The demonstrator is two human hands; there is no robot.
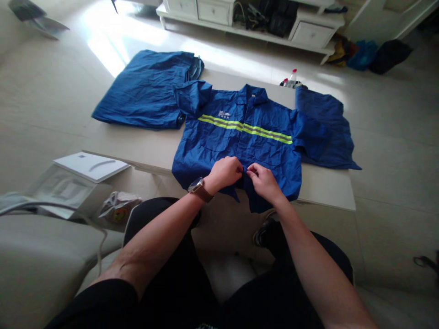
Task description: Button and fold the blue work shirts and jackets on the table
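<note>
Head view: blue fabric work jacket with a yellow-and-grey reflective stripe (219,139) lies face up on a long off-white table (329,189), directly ahead of the person. Collar far, hem near; front opening runs away from the body, between left hand (225,173) and right hand (265,182). Hands side by side, fingertips almost meeting, both pinching fabric low on that opening; neither clearly nearer. Sleeves spread sideways.

Home living room: low white cabinet (213,13), pale tiled floor (394,114).
</note>
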